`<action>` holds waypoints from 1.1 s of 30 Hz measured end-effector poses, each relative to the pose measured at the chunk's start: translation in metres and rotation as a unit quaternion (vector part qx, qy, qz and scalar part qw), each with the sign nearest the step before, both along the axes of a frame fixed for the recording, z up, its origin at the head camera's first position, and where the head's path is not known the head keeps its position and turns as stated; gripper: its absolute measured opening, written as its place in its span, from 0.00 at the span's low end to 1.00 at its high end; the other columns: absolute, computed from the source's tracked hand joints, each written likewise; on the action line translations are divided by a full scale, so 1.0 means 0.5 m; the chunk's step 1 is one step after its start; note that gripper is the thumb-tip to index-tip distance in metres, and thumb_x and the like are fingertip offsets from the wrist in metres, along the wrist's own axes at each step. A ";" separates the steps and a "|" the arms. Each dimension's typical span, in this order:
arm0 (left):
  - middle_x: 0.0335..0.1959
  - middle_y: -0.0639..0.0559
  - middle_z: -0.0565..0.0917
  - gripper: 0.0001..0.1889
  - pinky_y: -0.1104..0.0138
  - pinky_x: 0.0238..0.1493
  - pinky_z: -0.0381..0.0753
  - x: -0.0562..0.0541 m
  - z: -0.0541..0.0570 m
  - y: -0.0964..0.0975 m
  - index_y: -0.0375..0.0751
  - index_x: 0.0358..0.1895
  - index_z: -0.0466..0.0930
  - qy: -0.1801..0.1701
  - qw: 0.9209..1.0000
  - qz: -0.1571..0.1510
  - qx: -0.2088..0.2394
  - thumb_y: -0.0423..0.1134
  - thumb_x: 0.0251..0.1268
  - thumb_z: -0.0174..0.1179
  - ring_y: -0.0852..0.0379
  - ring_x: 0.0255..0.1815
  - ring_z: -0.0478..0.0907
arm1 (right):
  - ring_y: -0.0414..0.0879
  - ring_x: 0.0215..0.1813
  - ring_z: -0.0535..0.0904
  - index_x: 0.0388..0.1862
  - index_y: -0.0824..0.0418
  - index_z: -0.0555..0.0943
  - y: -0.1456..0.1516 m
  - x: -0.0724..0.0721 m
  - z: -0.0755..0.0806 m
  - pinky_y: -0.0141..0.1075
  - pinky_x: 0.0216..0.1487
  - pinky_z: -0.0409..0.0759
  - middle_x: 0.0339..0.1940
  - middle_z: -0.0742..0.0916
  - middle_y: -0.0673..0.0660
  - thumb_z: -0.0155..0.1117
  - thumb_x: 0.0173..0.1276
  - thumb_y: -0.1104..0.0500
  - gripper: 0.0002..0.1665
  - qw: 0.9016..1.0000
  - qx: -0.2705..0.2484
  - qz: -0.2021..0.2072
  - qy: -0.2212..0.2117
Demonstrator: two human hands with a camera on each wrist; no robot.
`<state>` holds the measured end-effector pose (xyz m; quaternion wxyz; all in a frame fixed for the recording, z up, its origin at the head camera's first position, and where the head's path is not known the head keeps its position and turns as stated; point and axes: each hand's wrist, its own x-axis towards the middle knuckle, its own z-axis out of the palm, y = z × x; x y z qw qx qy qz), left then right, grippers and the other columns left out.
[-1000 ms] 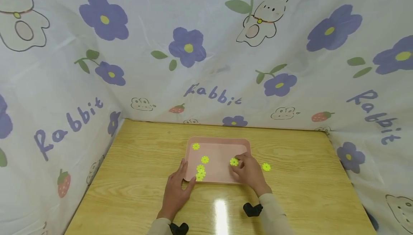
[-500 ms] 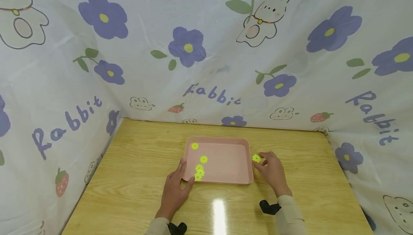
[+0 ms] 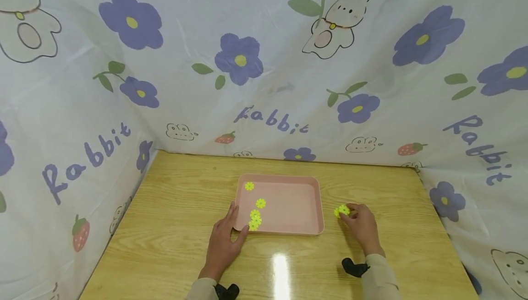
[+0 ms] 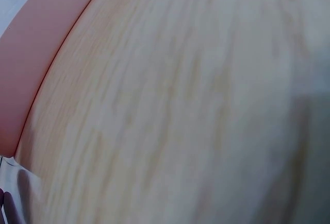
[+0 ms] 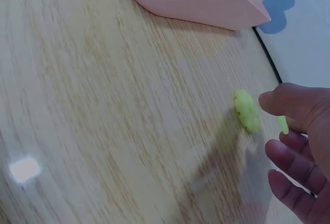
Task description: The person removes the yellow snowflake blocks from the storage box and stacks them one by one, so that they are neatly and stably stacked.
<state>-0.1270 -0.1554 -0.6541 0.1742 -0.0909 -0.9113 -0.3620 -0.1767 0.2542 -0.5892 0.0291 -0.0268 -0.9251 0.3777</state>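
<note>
A shallow pink tray (image 3: 284, 233) lies on the wooden table, with several yellow-green flower-shaped pieces (image 3: 261, 203) in its left part. My left hand (image 3: 222, 240) rests at the tray's front left corner, fingers extended along the left side and thumb at the front rim. To the right of the tray, my right hand (image 3: 363, 226) pinches a flower-shaped piece (image 3: 344, 209) between thumb and fingertips. It partly covers another flower-shaped piece (image 3: 336, 212) in the head view. From the right wrist, the thumb (image 5: 283, 100) shows close to the flower pieces, with the other fingers loosely bent.
The wooden table (image 3: 173, 199) meets a white cloth backdrop (image 3: 185, 98) printed with rabbits and purple flowers at the back and sides. Black wrist mounts (image 3: 354, 268) sit at both wrists. Light glares off the table (image 3: 280, 272) in front of the tray.
My right hand has moved right, out from over the tray past its right rim, with a flower piece between its fingers, to the flower piece on the table. The left hand stays put.
</note>
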 end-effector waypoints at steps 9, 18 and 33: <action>0.83 0.49 0.60 0.37 0.44 0.70 0.67 0.002 0.006 0.003 0.40 0.81 0.62 0.000 1.000 0.000 0.001 0.51 0.76 0.62 0.46 0.74 0.71 | 0.59 0.45 0.84 0.58 0.76 0.83 0.000 -0.004 -0.004 0.51 0.43 0.86 0.52 0.84 0.72 0.73 0.69 0.63 0.23 1.000 -0.012 0.010 -0.023; 0.83 0.52 0.58 0.38 0.45 0.71 0.67 0.002 0.006 0.004 0.43 0.82 0.60 -0.013 1.000 0.002 0.005 0.53 0.76 0.61 0.47 0.74 0.70 | 0.57 0.43 0.85 0.57 0.75 0.83 -0.002 -0.009 -0.011 0.47 0.39 0.85 0.49 0.86 0.70 0.74 0.67 0.64 0.23 0.999 -0.011 0.014 -0.030; 0.82 0.49 0.60 0.37 0.43 0.69 0.69 0.004 0.014 0.005 0.39 0.80 0.62 0.001 1.000 0.004 -0.009 0.53 0.76 0.61 0.45 0.74 0.71 | 0.64 0.52 0.83 0.65 0.77 0.77 -0.005 -0.005 -0.006 0.56 0.51 0.85 0.53 0.81 0.73 0.71 0.72 0.58 0.31 0.999 -0.017 0.018 -0.042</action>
